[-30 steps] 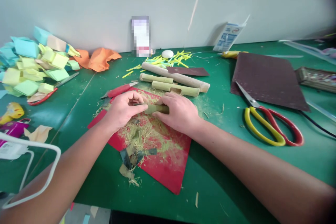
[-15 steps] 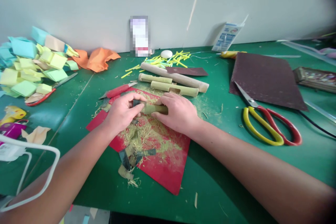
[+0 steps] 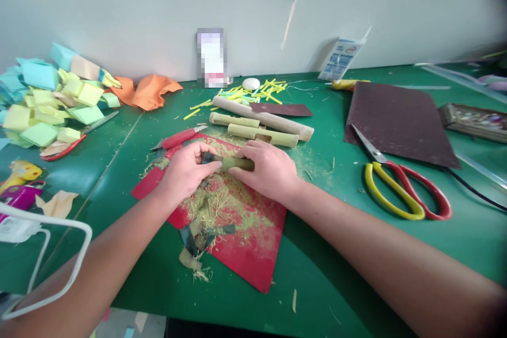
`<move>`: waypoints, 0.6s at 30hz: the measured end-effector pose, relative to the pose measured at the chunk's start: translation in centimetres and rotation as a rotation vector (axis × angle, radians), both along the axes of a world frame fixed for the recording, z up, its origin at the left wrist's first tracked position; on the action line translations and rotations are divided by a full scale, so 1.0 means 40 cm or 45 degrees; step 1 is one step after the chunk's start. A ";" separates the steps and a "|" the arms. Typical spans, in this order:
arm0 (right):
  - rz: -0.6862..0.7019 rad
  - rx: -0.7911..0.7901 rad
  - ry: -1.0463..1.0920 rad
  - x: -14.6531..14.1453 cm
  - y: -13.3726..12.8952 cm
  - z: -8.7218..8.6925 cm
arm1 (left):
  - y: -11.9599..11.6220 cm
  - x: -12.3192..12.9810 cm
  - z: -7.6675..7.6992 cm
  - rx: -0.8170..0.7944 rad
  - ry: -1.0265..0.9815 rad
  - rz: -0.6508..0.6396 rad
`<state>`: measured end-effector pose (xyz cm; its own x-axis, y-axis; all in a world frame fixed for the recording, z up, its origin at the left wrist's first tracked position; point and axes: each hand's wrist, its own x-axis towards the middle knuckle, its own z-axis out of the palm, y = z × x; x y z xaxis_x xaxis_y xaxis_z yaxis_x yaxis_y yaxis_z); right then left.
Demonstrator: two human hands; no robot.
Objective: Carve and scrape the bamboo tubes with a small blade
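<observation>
A short green bamboo piece (image 3: 233, 163) lies crosswise between my hands over a red sheet (image 3: 253, 264) strewn with shavings. My right hand (image 3: 266, 170) is closed around its right part. At its left end, my left hand (image 3: 190, 169) pinches a small dark strip (image 3: 207, 158) against the bamboo. Just beyond my hands rest two cut bamboo tubes, one with a notch (image 3: 261, 135) and one behind it (image 3: 233, 119). A longer pale stick (image 3: 263, 118) lies behind them. The red-handled knife (image 3: 179, 138) is beside my left hand.
Scissors (image 3: 400, 185) lie at right by a dark sandpaper sheet (image 3: 400, 121). Folded paper pieces (image 3: 43, 100) and orange paper (image 3: 146, 92) are at left. A phone (image 3: 211, 58) leans on the wall behind yellow strips (image 3: 273, 88). A white wire frame (image 3: 85, 243) stands at lower left.
My left hand and its fingertips have shifted slightly right along the bamboo piece. My right hand keeps its hold. The whole view has shifted a little.
</observation>
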<state>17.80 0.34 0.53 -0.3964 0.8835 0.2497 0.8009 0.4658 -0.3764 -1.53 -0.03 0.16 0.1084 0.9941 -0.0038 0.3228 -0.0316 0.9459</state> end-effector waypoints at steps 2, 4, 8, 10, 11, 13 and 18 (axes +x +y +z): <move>-0.016 -0.004 0.002 -0.001 0.000 0.000 | 0.003 0.001 -0.002 0.011 0.000 0.026; -0.033 -0.010 0.001 -0.002 0.000 0.001 | 0.006 0.002 -0.004 0.030 -0.003 0.038; -0.044 -0.014 0.001 -0.003 0.000 0.001 | 0.010 -0.001 -0.006 0.027 -0.013 0.036; -0.042 -0.014 0.006 -0.003 0.000 0.001 | 0.008 -0.005 -0.007 -0.038 -0.008 0.022; -0.043 -0.015 0.008 -0.003 0.000 0.001 | 0.007 -0.007 -0.008 -0.076 0.005 0.016; -0.043 -0.017 0.014 -0.002 0.000 0.001 | 0.004 -0.010 -0.011 -0.121 0.041 0.018; -0.036 -0.021 0.001 -0.001 0.001 0.003 | 0.003 -0.005 -0.009 -0.121 0.042 0.065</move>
